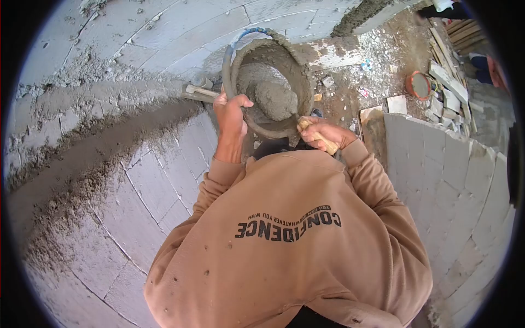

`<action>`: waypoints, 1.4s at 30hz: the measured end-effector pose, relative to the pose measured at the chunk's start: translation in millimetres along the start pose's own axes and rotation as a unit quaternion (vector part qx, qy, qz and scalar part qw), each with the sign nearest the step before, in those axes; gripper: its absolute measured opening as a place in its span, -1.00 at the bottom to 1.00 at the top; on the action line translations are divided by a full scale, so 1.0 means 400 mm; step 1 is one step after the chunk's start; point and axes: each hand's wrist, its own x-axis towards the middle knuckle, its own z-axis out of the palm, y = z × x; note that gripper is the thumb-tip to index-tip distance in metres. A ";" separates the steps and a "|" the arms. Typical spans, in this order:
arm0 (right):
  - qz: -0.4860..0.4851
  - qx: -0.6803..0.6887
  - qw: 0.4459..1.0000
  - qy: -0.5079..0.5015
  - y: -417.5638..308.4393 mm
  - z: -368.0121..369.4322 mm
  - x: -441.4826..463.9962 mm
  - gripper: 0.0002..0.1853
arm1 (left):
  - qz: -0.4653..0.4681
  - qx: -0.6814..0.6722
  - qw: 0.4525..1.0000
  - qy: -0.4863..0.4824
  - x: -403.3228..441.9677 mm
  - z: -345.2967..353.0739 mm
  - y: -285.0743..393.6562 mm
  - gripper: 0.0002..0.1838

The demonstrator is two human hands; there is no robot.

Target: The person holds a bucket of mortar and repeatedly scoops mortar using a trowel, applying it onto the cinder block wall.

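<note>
Fingers of the left hand (231, 115) are clamping the left edge of the round, mortar-caked bucket (302, 71), which is filling the space between both hands, close to the pale block wall (175, 27). Inside, a wet, grainy mortar lump (273, 101) is apparently being scooped, the right hand's (324, 135) fingers gripping a rough wooden handle (330, 145); lifting that load would be calling for a level wrist and steady bucket.
</note>
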 end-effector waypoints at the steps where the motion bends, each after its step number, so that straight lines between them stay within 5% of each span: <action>1: -0.014 0.019 1.000 -0.008 -0.001 0.010 -0.012 -0.87 | -0.007 0.004 1.000 0.003 0.003 -0.008 -0.006 -0.73; 8: -0.131 0.161 0.972 -0.105 -0.024 0.002 -0.063 -0.81 | 0.000 -0.010 0.999 0.038 0.024 0.004 -0.037 -0.44; 13: -0.263 0.230 0.914 -0.208 -0.142 -0.021 -0.107 -0.65 | 0.032 -0.009 0.996 0.087 0.038 0.039 -0.066 -0.50; 19: -0.534 0.172 0.815 -0.143 -0.404 0.057 -0.310 -0.62 | 0.046 0.021 0.987 0.152 0.028 0.095 -0.086 -0.56; 25: -0.808 0.051 0.580 -0.092 -0.699 0.148 -0.569 -0.52 | 0.051 -0.025 0.980 0.189 0.028 0.108 -0.145 -0.54; 28: -0.904 0.018 0.426 0.042 -0.841 0.178 -0.699 -0.53 | 0.086 -0.072 0.969 0.219 0.011 0.116 -0.176 -0.55; 34: -0.928 0.036 0.127 0.348 -1.115 0.110 -0.840 -0.54 | 0.052 -0.060 0.958 0.276 -0.107 0.209 -0.148 -0.61; 37: -0.878 0.034 0.071 0.473 -1.243 0.025 -0.807 -0.56 | 0.033 -0.063 0.959 0.272 -0.125 0.188 -0.170 -0.64; 40: -0.795 -0.021 0.085 0.600 -1.302 -0.027 -0.732 -0.53 | 0.048 -0.075 0.957 0.277 -0.149 0.179 -0.186 -0.66; 42: -0.665 -0.246 0.369 0.601 -1.237 -0.030 -0.663 -0.56 | 0.048 -0.069 0.953 0.293 -0.170 0.162 -0.195 -0.65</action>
